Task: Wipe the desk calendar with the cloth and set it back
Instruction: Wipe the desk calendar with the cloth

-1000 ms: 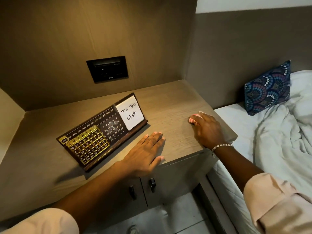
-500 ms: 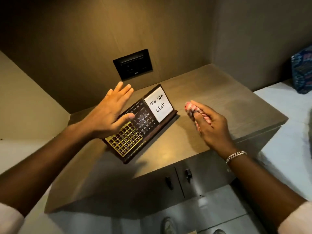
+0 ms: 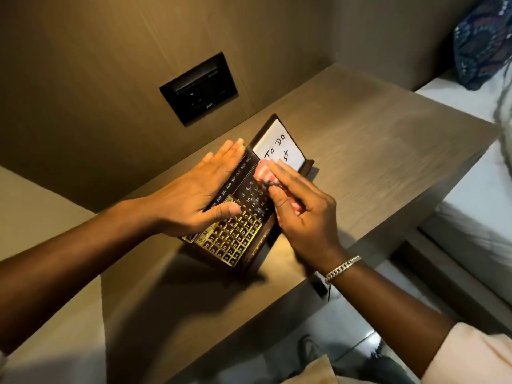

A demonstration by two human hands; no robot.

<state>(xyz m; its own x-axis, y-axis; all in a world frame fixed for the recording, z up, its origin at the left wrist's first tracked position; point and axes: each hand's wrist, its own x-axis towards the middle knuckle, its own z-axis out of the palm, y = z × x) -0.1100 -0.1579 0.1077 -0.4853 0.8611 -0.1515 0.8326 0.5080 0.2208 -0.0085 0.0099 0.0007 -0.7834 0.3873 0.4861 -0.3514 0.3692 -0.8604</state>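
Note:
The dark wooden desk calendar (image 3: 238, 239), with a gold date grid and a white "To Do List" card, stands tilted on the wooden bedside desk (image 3: 374, 162). My left hand (image 3: 194, 195) grips its top edge, fingers flat behind it and thumb on the front. My right hand (image 3: 302, 214) holds a bunched pink and white cloth (image 3: 263, 174) and presses it against the calendar's front, between the date numbers and the card. The hand hides part of the card's writing.
A black wall socket plate (image 3: 199, 88) sits on the panel behind the desk. A bed with white sheets (image 3: 476, 173) and a patterned blue pillow (image 3: 482, 40) lies to the right. Cabinet doors and tiled floor (image 3: 340, 331) are below the desk's front edge.
My left hand has closed onto the calendar's top edge. My right hand has moved left with the cloth and now presses it on the calendar's front.

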